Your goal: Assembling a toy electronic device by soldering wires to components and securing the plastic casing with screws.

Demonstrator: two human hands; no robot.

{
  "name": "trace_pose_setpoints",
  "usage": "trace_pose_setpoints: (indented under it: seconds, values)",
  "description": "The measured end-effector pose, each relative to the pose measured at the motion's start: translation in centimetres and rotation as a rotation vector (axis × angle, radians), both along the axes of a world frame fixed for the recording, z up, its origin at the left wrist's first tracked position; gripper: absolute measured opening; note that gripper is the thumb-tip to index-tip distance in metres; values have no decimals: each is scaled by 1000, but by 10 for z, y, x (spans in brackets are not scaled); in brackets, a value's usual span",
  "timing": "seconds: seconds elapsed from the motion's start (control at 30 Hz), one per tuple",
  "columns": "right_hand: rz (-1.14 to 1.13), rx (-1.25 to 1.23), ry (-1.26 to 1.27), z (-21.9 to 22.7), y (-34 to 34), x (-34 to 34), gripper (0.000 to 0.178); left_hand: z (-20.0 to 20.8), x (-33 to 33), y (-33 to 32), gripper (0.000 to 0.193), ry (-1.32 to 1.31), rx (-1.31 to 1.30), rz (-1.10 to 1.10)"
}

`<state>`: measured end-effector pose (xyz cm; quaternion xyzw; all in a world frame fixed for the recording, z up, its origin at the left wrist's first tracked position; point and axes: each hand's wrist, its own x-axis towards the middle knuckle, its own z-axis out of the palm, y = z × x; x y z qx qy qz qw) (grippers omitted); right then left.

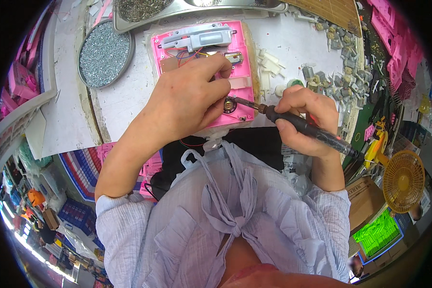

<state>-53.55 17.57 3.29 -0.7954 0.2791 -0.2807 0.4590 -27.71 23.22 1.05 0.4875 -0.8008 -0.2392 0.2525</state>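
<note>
Left hand: the left hand point(189, 96) arches over the pink panel point(241, 71), fingers bent and thumb drawn in toward the fingertips; whether this grip pinches anything is hidden, so I cannot tell.
Right hand: the right hand point(309, 117) is wrapped around the black handle of a soldering iron point(312, 130), a firm grip with the metal end pointing to 9–10 o'clock.
Panel: lies on a plastic-covered pad point(257, 91) on the counter point(134, 105), beneath the left grip and at 10 o'clock from the right one.
Speaker: the round dark speaker point(230, 106) sits in the panel's lower part, between 3 and 4 o'clock from the left grip, near its thumb, and at 9 o'clock from the right grip.
Iron tip: at the speaker's 12 o'clock edge; contact cannot be made out.
Upper panel: a grey plastic part point(201, 39) lies at 12 o'clock from the left grip, with thin wires point(183, 56) below it.
Around: a round dish of screws point(105, 55) stands at 10 o'clock from the panel; white plastic pieces point(271, 63) and small grey motors point(348, 79) lie toward 3 o'clock.
</note>
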Motion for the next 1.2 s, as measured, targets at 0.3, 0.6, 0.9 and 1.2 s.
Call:
trace_pose_setpoints:
  seconds: [0.3, 0.6, 0.9, 1.2]
  values:
    - [-50, 27, -114, 10, 2, -11, 25, -3, -1, 1, 14, 9, -45, 17]
    - [-181, 95, -185, 11, 2, -43, 25, 8, -7, 11, 26, 37, -57, 77]
    - [-301, 195, -173, 9, 14, -68, 26, 1, -10, 23, 30, -115, -189, 26]
    - [-692, 214, -399, 13, 31, -146, 24, -6, -16, 29, 20, -103, -186, 120]
